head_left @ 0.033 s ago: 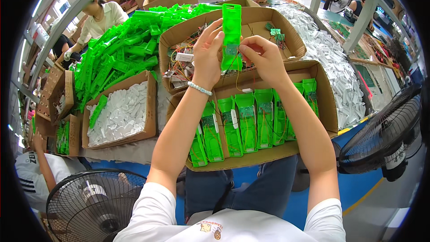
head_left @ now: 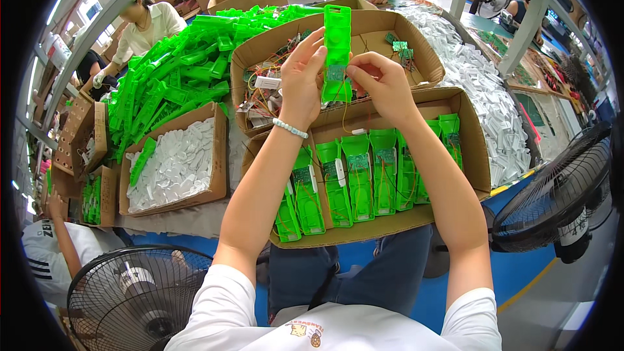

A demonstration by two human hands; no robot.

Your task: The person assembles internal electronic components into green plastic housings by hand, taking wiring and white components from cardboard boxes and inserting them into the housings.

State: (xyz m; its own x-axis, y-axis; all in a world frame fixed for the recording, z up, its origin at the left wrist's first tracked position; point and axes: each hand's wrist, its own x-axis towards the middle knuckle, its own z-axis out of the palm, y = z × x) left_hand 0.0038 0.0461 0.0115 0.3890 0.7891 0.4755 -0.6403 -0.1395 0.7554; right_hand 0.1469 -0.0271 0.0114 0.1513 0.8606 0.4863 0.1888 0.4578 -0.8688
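Note:
Both my hands hold a long green plastic housing (head_left: 337,45) upright over two cardboard boxes. My left hand (head_left: 301,78) grips its left side, a white bead bracelet on that wrist. My right hand (head_left: 380,81) pinches its lower right part, where a small circuit board sits in the housing and thin wires hang down. Below my hands, the near box (head_left: 468,136) holds a row of several green housings (head_left: 364,175) standing side by side with boards and wires in them. The far box (head_left: 416,42) holds loose circuit boards and wires (head_left: 263,94).
A big heap of green housings (head_left: 175,81) lies at the left. A box of white parts (head_left: 172,166) stands beside it, and a white heap (head_left: 484,91) at the right. Fans stand at lower left (head_left: 133,299) and right (head_left: 552,195). Other people work across the table (head_left: 146,26).

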